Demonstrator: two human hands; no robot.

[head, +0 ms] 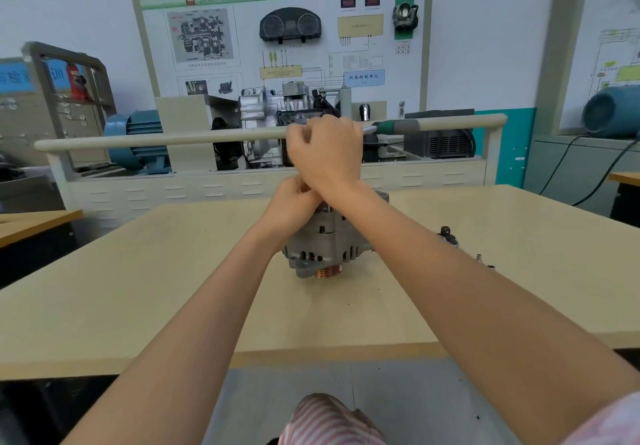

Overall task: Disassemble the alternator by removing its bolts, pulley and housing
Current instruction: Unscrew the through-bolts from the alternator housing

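Note:
A grey alternator (322, 247) stands on the beige table (173, 289), its copper-coloured pulley (327, 272) facing down. My left hand (294, 204) sits on the alternator's top with its fingers curled round the upper edge; what lies under them is hidden. Just above it, my right hand (325, 154) grips a tool with a green and grey handle (396, 126) that sticks out to the right. The tool's working end is hidden behind both hands.
A small dark part (446, 233) and two small metal pieces (479, 257) lie on the table to the right of the alternator. Behind the table stands a training bench with a beige rail (156, 139), a gearbox (273, 112) and a wall panel.

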